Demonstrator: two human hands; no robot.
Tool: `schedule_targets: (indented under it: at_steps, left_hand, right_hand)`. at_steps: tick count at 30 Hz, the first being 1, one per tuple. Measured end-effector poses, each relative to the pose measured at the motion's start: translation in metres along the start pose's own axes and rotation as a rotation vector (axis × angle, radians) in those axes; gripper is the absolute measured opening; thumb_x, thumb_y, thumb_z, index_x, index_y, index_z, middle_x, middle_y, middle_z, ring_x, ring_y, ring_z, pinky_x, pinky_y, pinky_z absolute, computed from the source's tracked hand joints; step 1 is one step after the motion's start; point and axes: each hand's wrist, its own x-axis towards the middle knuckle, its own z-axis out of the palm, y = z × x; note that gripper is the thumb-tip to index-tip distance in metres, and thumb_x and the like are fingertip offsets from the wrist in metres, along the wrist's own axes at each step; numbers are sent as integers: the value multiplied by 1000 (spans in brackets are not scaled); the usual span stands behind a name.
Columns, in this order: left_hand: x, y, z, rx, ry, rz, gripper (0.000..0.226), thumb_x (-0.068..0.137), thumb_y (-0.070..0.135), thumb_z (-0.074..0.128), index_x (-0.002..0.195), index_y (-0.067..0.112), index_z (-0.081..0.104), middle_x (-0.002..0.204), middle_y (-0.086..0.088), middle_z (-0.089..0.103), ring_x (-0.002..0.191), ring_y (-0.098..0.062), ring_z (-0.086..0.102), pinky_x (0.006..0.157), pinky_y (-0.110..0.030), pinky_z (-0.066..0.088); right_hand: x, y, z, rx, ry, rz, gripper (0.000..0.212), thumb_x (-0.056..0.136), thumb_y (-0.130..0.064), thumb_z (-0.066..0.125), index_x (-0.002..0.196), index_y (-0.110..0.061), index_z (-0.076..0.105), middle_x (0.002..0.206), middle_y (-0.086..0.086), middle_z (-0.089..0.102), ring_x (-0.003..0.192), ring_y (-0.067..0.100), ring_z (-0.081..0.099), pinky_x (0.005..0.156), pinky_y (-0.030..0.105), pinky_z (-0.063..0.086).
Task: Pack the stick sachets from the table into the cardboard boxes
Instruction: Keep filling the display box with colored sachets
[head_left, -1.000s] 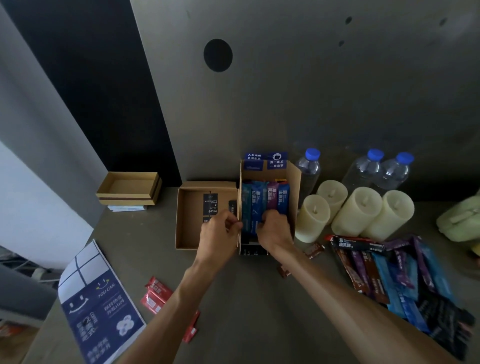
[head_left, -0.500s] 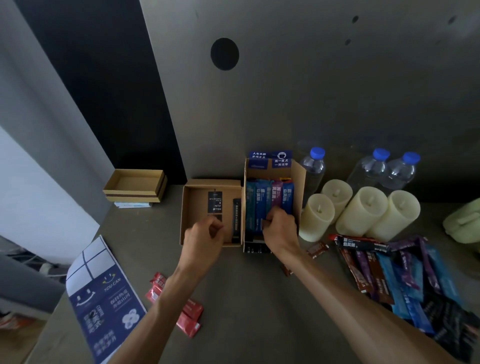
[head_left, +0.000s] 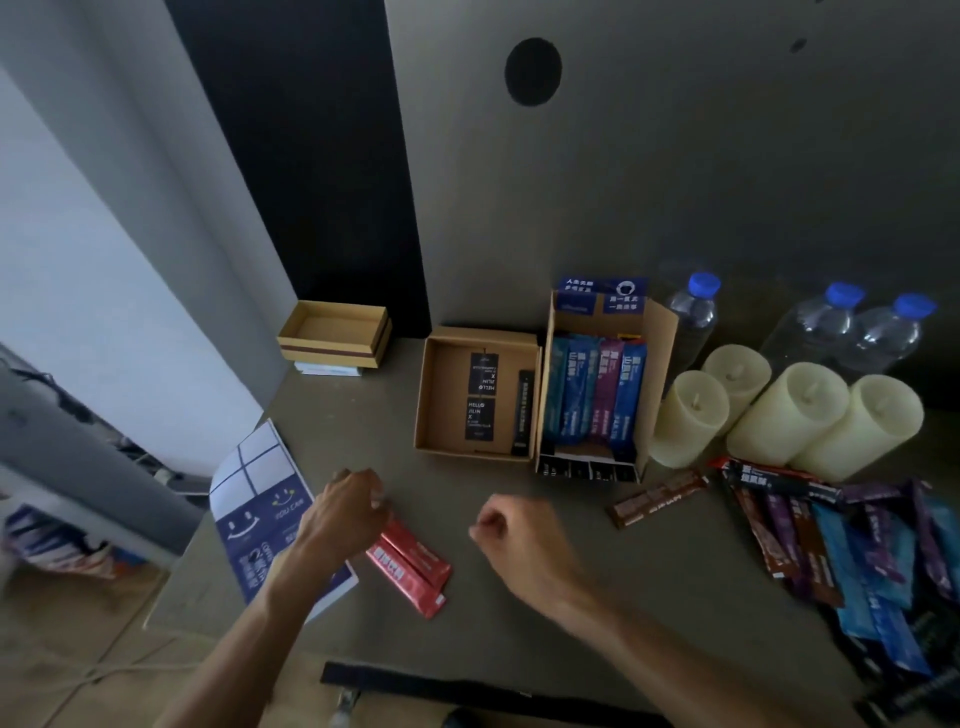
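Observation:
An upright cardboard box (head_left: 666, 358) holds several blue and purple stick sachets (head_left: 592, 395) standing side by side. To its left, a shallow open box (head_left: 430, 400) has black cards and one dark sachet in it. Red sachets (head_left: 415, 566) lie on the table near the front. My left hand (head_left: 345, 512) hovers over their far end with curled fingers; whether it holds them is hidden. My right hand (head_left: 519, 540) hangs loosely curled to their right and holds nothing. One brown sachet (head_left: 654, 499) lies alone, and a pile of loose sachets (head_left: 841, 545) covers the right side.
Several cream candles (head_left: 789, 410) and water bottles (head_left: 696, 312) stand right of the boxes. A small empty tray box (head_left: 332, 332) sits at the back left. A blue-and-white booklet (head_left: 249, 499) lies at the table's left edge. A black strap (head_left: 415, 680) runs along the front edge.
Both hands have pulled back from the upright box toward the table's front. The left hand now sits over the red sachets. The view has tilted down and left.

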Motion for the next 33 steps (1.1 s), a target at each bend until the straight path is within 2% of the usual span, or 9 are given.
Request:
schedule_targets:
  at_steps: [5, 10, 13, 16, 19, 22, 25, 28, 33]
  left_hand:
    - [-7, -6, 3, 66, -69, 11, 31, 93, 26, 64, 122, 24, 53, 111, -2, 45, 90, -17, 56, 74, -29, 51]
    - [-4, -10, 4, -28, -70, 9, 30, 90, 26, 69, 115, 16, 55, 105, -3, 54, 83, -12, 57, 66, -22, 45]
    - [-2, -11, 3, -121, -54, -3, 24, 91, 17, 68, 112, 14, 58, 103, -3, 59, 88, -15, 60, 68, -21, 47]
    - [2, -14, 0, -249, -59, 25, 19, 93, 12, 65, 111, 13, 63, 107, -2, 60, 88, -13, 59, 61, -14, 45]
    - [1, -12, -5, -320, -49, 92, 9, 91, 13, 67, 96, 20, 67, 100, 1, 66, 86, -11, 63, 68, -16, 48]
    - [-4, 0, -10, -387, -19, 164, 14, 90, 9, 67, 92, 23, 68, 97, 3, 67, 87, -8, 63, 73, -15, 47]
    - [-13, 16, -15, -518, -39, 195, 14, 91, 8, 66, 91, 22, 68, 92, 4, 68, 81, -7, 64, 66, -15, 48]
    - [-23, 32, -17, -712, -53, 177, 13, 93, 7, 64, 98, 17, 70, 79, -1, 66, 62, -6, 58, 55, -18, 46]
    - [-34, 59, -12, -842, -78, 200, 9, 93, 20, 65, 94, 14, 72, 69, -3, 63, 57, -10, 54, 55, -21, 45]
  right_hand:
    - [3, -13, 39, -91, -139, 13, 23, 96, -38, 64, 109, -20, 64, 112, -2, 63, 96, 9, 61, 83, 25, 52]
    - [7, -18, 56, -151, -169, 32, 30, 96, -38, 64, 115, -15, 61, 119, 4, 60, 103, 15, 60, 90, 31, 53]
    - [8, -16, 58, -136, -167, 67, 28, 95, -35, 66, 112, -15, 60, 116, 4, 62, 100, 15, 63, 86, 30, 56]
    - [7, -10, 56, -104, -167, 88, 22, 94, -34, 67, 108, -17, 61, 115, 2, 63, 98, 13, 64, 86, 31, 58]
    - [7, -2, 50, -82, -151, 126, 18, 94, -35, 68, 101, -20, 63, 111, 0, 64, 95, 11, 63, 83, 30, 58]
    - [6, 0, 39, -4, -133, 153, 16, 91, -33, 70, 97, -19, 66, 99, -5, 67, 86, 7, 65, 71, 23, 56]
    - [2, 2, 25, 70, -135, 130, 7, 93, -34, 68, 95, -27, 66, 89, -13, 64, 77, -3, 60, 59, 12, 45]
    - [-3, 7, 9, 69, -134, 94, 7, 96, -35, 65, 93, -30, 68, 87, -15, 63, 76, -5, 58, 59, 11, 39]
    - [-10, 16, -13, 161, -99, 104, 8, 94, -34, 68, 98, -28, 73, 90, -14, 69, 83, -5, 64, 66, 9, 44]
